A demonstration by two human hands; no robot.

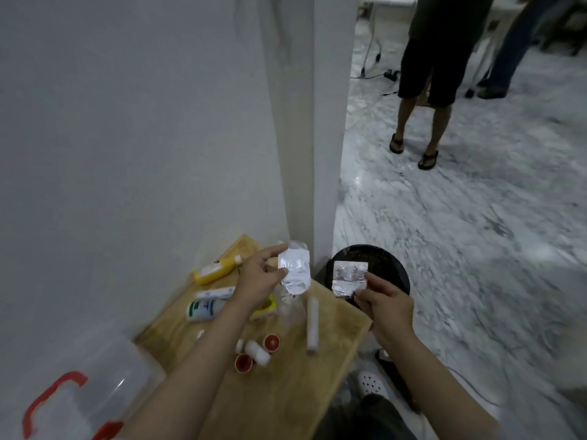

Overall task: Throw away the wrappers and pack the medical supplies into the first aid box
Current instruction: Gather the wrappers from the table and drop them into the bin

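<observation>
My left hand (260, 274) pinches a crumpled silver foil wrapper (294, 269) above the far end of the wooden table (286, 392). My right hand (386, 304) holds a second silver foil wrapper (349, 276) right over the black trash bin (381, 258) beside the table. A clear first aid box with red latches (85, 382) stands at the lower left. On the table lie a yellow bottle (216, 268), a white and green bottle (205, 308), a white tube (313, 322), a white roll (258, 352) and two red caps (271, 342).
A white wall and a corner pillar (305, 122) rise just behind the table. On the marble floor to the right a person in dark shorts and sandals (422, 90) stands, with cables near their feet. My own foot in a white clog (373, 384) shows beneath the table edge.
</observation>
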